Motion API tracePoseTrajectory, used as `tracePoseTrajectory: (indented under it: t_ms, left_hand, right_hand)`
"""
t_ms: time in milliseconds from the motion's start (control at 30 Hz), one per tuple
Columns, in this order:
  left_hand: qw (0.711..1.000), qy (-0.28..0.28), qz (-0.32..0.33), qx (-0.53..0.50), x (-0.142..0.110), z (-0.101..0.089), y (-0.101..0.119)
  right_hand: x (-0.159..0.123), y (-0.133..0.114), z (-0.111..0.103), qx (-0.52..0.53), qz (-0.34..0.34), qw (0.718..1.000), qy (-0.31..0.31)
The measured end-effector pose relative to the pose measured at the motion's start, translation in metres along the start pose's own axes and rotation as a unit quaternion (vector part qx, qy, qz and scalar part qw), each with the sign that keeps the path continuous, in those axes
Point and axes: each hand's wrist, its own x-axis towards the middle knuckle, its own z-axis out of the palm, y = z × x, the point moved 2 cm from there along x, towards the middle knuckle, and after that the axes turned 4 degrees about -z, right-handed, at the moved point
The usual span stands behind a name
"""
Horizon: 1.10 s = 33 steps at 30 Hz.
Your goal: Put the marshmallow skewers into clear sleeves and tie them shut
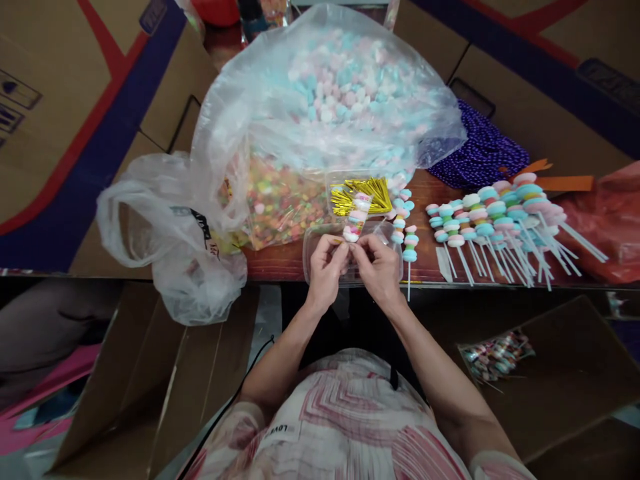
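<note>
My left hand (326,267) and my right hand (377,267) meet with fingertips pinched at the lower end of a candy stick (357,217). Pastel discs are stacked on it, in what looks like a clear wrapper, and it points away from me. A small yellow bit shows at my left fingers; it may be a twist tie. Just beyond lies a clear tub of gold twist ties (377,193). Under my hands is a second clear plastic tray (310,248). To the right of my right hand lie a few unwrapped candy sticks (410,243).
Many candy sticks (495,213) lie piled at right, beside purple cord (475,150). Behind are a big bag of pastel discs (330,87) and a bag of small colourful candies (285,207). An open carton (560,373) below right holds wrapped sticks (500,357).
</note>
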Motion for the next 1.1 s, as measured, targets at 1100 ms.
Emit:
tracePoseTrajectory:
  t_ms: [1100]
  left_hand:
    - [0.994,-0.056,-0.061,0.076,-0.014,0.010,0.000]
  right_hand:
    - [-0.007,0.005,-0.024,-0.065,-0.119,0.988,-0.075]
